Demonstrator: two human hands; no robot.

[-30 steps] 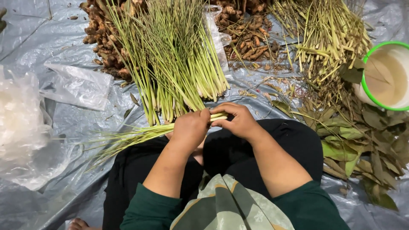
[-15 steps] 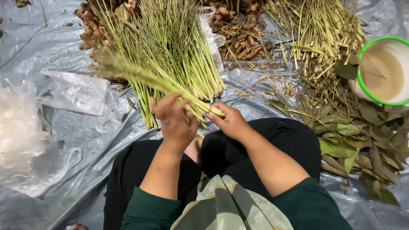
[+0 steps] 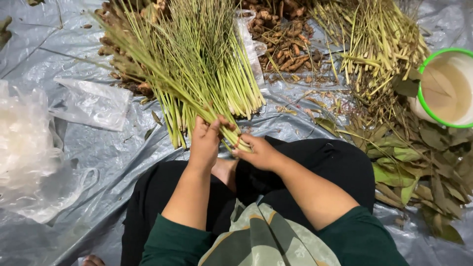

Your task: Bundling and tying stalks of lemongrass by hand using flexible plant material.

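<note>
1. The left hand [image 3: 204,140] is closed around a small bundle of green stalks [image 3: 162,81] — leafy tops point away.
2. The right hand [image 3: 258,151] pinches the pale ends, keeping them even, just before the big pile [image 3: 217,59].

Open grey tarp [image 3: 123,148] to the left, between crumpled plastic bags [image 3: 29,152] and lemongrass stalks [image 3: 207,79]. Straight ahead blocked by that fanned pile, with brown roots [image 3: 286,44] behind. To the right, crowded: trimmed stems [image 3: 379,49], dry leaves [image 3: 419,157], green-rimmed bucket [image 3: 446,86]. Narrow bare strip just beside the knees.
</note>
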